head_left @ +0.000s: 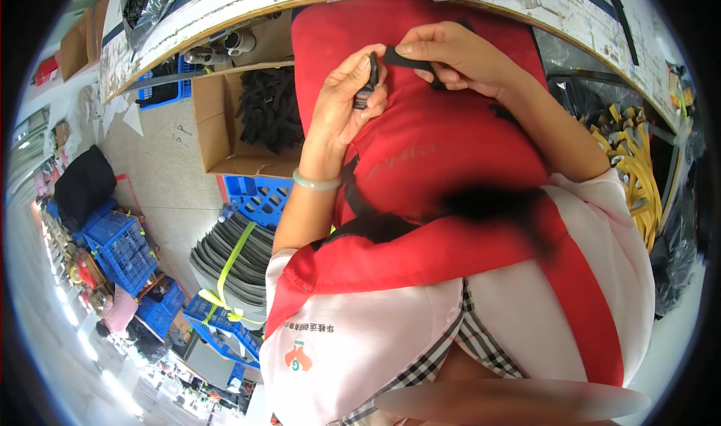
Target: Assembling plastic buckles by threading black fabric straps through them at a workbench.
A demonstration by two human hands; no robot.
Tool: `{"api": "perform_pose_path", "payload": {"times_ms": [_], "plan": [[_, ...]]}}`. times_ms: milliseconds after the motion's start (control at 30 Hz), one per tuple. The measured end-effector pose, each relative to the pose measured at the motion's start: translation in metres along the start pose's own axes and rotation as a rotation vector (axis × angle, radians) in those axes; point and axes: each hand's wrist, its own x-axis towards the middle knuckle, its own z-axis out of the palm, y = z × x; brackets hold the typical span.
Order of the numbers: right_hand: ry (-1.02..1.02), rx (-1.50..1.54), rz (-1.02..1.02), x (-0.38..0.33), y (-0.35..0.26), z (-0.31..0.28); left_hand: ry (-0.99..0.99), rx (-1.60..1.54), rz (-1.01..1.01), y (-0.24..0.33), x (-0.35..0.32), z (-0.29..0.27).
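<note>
Currently, the items are listed as follows.

Item one: a black strip (411, 61), held above the red apron (428, 140) in front of the worktable (240, 5). It is pinched between thumb and fingers of the right hand (451, 58); one end is pointed toward the left hand, the other is bent down below the fingers.

Item two: folded dark pieces (364, 94), gripped in the left hand (347, 99), whose fingers are curled closed around them. The two hands are set near each other; whether the strip is joined to the folded pieces cannot be told.

Item three: a heap of dark strips (270, 110), lying tangled in an open cardboard box (212, 118) at the left. Whether these are counted as finished or as waiting cannot be told.

Status, by judgement: handling of the held pieces is under way and is not completed, since both hands are occupied and nothing in them is yet set down. No sorted pile of like strips is made out within reach; the remainder is therefore not countable.

Surroundings: a stack of grey sheets (206, 257), bound with a yellow-green band, is kept at lower left; yellow and grey straps (638, 178) are bunched at the right.
</note>
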Motion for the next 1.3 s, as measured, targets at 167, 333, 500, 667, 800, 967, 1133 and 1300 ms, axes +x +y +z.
{"api": "perform_pose_path", "payload": {"times_ms": [167,333,500,667,800,967,1133,1300], "plan": [[-0.033,0.0,-0.003,-0.001,-0.001,0.009,-0.058,-0.13,-0.05,-0.006,0.002,-0.007],[-0.045,0.025,0.006,0.0,0.006,0.016,-0.086,-0.227,-0.057,-0.01,0.004,-0.011],[0.019,0.076,-0.062,0.001,0.006,0.021,-0.103,-0.335,-0.093,-0.014,0.008,-0.016],[0.028,0.113,-0.045,0.0,0.009,0.024,-0.064,-0.247,-0.059,-0.013,0.011,-0.016],[-0.065,0.255,-0.023,0.003,0.013,0.019,-0.076,-0.077,0.016,-0.012,0.013,-0.012],[0.034,0.22,-0.145,0.009,0.024,0.025,-0.053,0.045,0.063,-0.01,0.016,-0.013],[0.118,-0.029,-0.235,0.01,0.016,0.018,0.142,0.063,0.071,-0.009,0.017,-0.002],[0.182,-0.061,-0.276,0.014,0.023,0.009,0.228,0.098,0.052,-0.015,0.005,0.01]]}}
